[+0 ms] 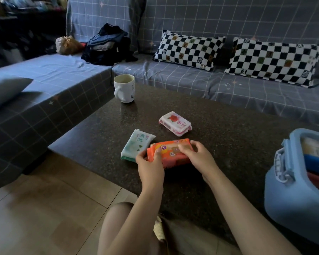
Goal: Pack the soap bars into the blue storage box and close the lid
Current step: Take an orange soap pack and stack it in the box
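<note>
Head view: I saw a dark stone table (219, 126) with three wrapped soap bars on it and the blue storage box (291, 197) at its right edge.
Left hand: my left hand (150, 167) was closed on the left end of the orange soap bar (170, 151), thumb on top.
Right hand: my right hand (197, 155) gripped the right end of the same bar, fingers curled over its far edge.
Orange bar position: it sat at the near middle of the table; whether it was lifted or resting, I could not tell.
Long axis: the bar ran left to right between the two hands.
Key relation: the box lay to the right of the bar and nearer to me, so I judged the right hand the closer one for the carry.
Box state: its lid (288, 153) stood open at the far left rim, and packets were already visible inside.
Green soap bar: the green soap bar (136, 145) lay just left of the orange one, partly behind my left hand.
Pink soap bar: the pink soap bar (175, 123) lay farther back, apart from both hands.
Bystander item: a white mug (124, 91) stood at the far left corner, well clear of the path.
Progress: I judged packing partly done, with three bars still out.
</note>
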The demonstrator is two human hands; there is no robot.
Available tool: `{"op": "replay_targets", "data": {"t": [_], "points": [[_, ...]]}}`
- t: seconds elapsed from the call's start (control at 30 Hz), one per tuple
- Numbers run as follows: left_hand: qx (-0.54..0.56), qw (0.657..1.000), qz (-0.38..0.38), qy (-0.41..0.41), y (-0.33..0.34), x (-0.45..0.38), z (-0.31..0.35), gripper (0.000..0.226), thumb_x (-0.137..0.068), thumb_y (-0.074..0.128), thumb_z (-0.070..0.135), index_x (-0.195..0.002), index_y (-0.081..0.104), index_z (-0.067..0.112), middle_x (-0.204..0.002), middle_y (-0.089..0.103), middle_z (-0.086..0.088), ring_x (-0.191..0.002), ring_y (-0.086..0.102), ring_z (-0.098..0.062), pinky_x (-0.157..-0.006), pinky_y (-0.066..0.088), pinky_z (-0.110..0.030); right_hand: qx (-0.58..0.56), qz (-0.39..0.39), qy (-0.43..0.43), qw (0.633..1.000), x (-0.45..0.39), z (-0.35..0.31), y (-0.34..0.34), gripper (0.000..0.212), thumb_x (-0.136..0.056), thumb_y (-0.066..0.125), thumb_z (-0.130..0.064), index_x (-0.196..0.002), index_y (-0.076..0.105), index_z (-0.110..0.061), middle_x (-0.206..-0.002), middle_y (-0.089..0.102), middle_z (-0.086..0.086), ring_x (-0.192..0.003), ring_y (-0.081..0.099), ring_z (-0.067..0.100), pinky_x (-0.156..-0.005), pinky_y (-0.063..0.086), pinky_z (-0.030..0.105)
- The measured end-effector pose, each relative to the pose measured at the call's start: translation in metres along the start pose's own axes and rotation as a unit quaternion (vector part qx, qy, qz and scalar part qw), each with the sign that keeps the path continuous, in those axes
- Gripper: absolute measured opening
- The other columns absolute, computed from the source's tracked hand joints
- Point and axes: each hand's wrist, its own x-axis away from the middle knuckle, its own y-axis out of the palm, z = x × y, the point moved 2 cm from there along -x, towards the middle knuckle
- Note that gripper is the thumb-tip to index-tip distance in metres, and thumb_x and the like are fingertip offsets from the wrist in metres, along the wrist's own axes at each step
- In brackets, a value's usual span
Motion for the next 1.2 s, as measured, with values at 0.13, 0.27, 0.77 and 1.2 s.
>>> {"op": "replay_targets", "data": {"t": [0.13,0.27,0.77,1.2], "points": [[-0.019,0.998,-0.058,-0.005,0.008,0.022,-0.005,0.039,-0.092,0.054,0.04,-0.125,0.059,0.019,-0.093,0.069,0.004,-0.085,0.067,-0.011,-0.069,0.053,-0.026,0.073,0.057,-0.014,0.996,0.03,0.012,-0.016,0.059,-0.085,0.046,-0.057,-0.125,0.055,-0.015,-0.12,0.061,0.008,-0.101,0.061,0.02,-0.087,0.05,0.034],[-0.032,0.994,-0.099,0.021,0.01,0.046,0.001,0.033,-0.091,0.053,0.044,-0.115,0.065,0.024,-0.08,0.071,0.009,-0.078,0.068,-0.009,-0.061,0.047,-0.022,0.139,0.129,-0.04,0.981,0.056,0.003,-0.039,0.061,-0.09,0.033,-0.058,-0.126,0.053,-0.013,-0.119,0.059,0.011,-0.1,0.06,0.019,-0.077,0.046,0.027],[-0.035,0.921,-0.31,0.235,0.068,0.147,0.115,0.014,-0.09,0.055,0.037,-0.098,0.063,0.03,-0.078,0.075,0.009,-0.073,0.07,-0.006,-0.053,0.049,-0.013,0.139,0.344,-0.246,0.895,0.157,-0.078,-0.169,0.058,-0.092,0.03,-0.052,-0.064,0.058,-0.01,-0.057,0.058,0.006,-0.049,0.056,0.014,-0.045,0.039,0.023],[-0.131,0.851,-0.46,0.216,0.165,0.214,0.074,0.02,-0.091,0.057,0.036,-0.079,0.07,0.026,-0.073,0.075,0.006,-0.069,0.072,-0.008,-0.059,0.056,-0.022,0.204,0.462,-0.126,0.854,0.19,-0.015,-0.281,0.056,-0.091,0.032,-0.054,-0.068,0.065,-0.014,-0.055,0.059,-0.003,-0.048,0.05,0.002,-0.041,0.029,0.018]]}}
